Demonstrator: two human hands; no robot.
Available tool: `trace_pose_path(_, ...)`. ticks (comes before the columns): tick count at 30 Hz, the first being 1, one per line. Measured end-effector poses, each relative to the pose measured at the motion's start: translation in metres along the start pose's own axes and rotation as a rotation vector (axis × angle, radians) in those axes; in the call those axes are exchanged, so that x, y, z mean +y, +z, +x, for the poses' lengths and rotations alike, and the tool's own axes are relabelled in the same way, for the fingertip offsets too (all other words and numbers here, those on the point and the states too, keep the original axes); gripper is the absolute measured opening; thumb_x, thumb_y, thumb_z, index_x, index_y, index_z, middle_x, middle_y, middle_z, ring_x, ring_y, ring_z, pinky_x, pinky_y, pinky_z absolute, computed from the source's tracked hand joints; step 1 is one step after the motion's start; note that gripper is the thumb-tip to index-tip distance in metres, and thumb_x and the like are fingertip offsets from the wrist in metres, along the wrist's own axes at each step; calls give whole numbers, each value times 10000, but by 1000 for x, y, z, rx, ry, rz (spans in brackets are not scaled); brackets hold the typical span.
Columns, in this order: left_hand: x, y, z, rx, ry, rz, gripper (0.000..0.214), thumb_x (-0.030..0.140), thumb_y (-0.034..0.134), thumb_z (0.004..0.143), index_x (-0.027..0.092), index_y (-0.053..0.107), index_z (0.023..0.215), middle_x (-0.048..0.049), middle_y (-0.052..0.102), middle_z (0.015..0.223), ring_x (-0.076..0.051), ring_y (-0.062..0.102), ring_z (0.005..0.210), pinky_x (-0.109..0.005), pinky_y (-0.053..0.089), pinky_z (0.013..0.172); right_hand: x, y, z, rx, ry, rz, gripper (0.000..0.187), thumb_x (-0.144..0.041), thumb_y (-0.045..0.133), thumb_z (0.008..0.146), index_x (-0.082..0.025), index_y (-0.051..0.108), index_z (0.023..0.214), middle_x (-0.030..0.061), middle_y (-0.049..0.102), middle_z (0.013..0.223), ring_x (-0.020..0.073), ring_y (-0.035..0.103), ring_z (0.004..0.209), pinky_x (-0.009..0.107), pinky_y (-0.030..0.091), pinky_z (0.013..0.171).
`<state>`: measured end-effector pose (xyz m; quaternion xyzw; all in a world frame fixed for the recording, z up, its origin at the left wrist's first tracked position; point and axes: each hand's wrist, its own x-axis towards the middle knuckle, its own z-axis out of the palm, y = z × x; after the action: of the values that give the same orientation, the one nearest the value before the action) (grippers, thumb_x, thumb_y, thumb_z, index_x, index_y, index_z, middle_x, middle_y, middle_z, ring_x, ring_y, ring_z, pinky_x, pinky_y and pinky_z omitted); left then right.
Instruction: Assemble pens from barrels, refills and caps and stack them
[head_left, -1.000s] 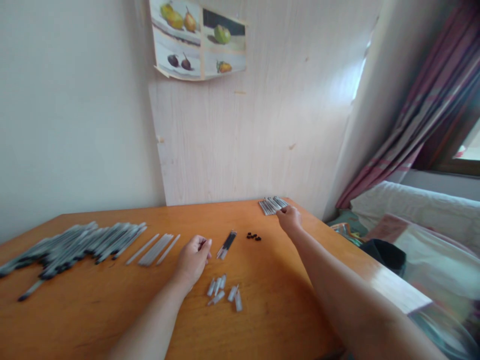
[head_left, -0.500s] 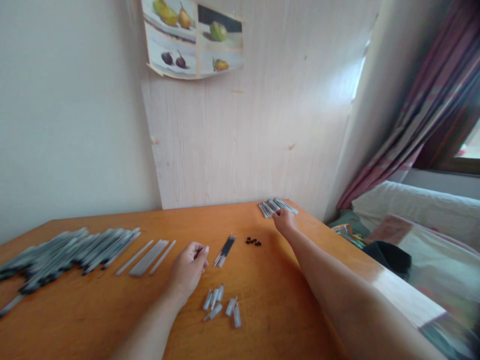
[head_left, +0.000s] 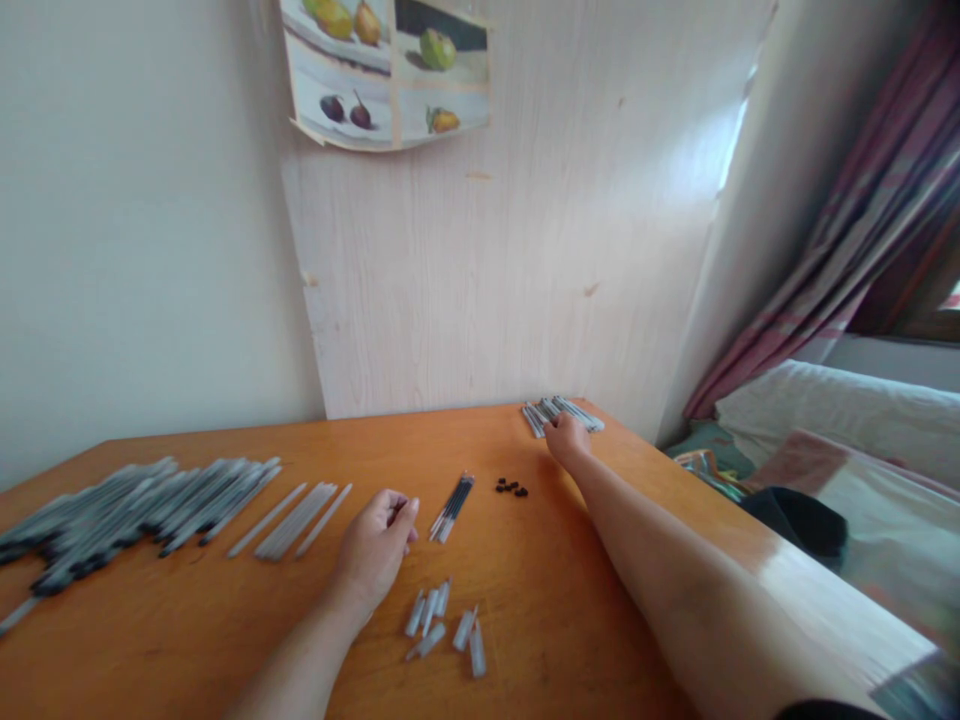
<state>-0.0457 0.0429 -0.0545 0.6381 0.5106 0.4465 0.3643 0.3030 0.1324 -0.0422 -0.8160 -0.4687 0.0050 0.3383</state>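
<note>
My right hand (head_left: 568, 437) reaches to the back right of the table, at the near edge of a pile of slim grey-and-white pens (head_left: 579, 411). Its fingers are curled closed; what is between them is hidden. My left hand (head_left: 380, 540) rests over the middle left, with thumb and fingers curled together; I cannot make out anything in them. Right of it lie several thin ink refills (head_left: 452, 508) with dark ink, side by side. Small black plugs (head_left: 511, 488) sit beyond them. Several clear pen caps (head_left: 441, 622) lie nearer to me.
Clear pen barrels (head_left: 295, 521) lie left of my left hand. Farther left spreads a big heap of pens with black ends (head_left: 142, 515). A pale board (head_left: 465, 290) stands behind the orange table (head_left: 555, 620). A bed with a dark object (head_left: 799, 522) is to the right.
Both hands keep nearly the same places and shapes. The view has shifted slightly, and nothing on the table has visibly moved.
</note>
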Motion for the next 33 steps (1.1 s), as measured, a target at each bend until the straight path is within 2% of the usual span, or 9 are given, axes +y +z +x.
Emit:
trace_pose_path(9, 3, 1, -4, 2, 0, 16, 372, 564, 526, 792, 193, 536, 816, 28, 567, 584, -139, 526, 516, -254, 429, 523, 10, 15, 7, 16, -1, -1, 211, -308, 494, 861, -152, 634, 837, 117, 625, 841, 203, 548, 783, 286, 333, 652)
trace_pose_path(23, 1, 1, -1, -15, -43, 6, 365, 557, 541, 777, 197, 538, 831, 24, 581, 582, -142, 523, 498, -254, 418, 510, 13, 22, 12, 0, -19, -58, 223, -320, 492, 849, -175, 661, 859, 126, 669, 894, 227, 603, 836, 310, 404, 703)
trace_pose_path(33, 3, 2, -4, 6, -13, 19, 356, 551, 545, 769, 197, 546, 813, 16, 586, 580, -143, 525, 503, -255, 420, 516, 16, 26, 14, -32, -17, -77, 179, -309, 527, 829, -183, 655, 830, 127, 667, 880, 237, 608, 841, 308, 406, 694)
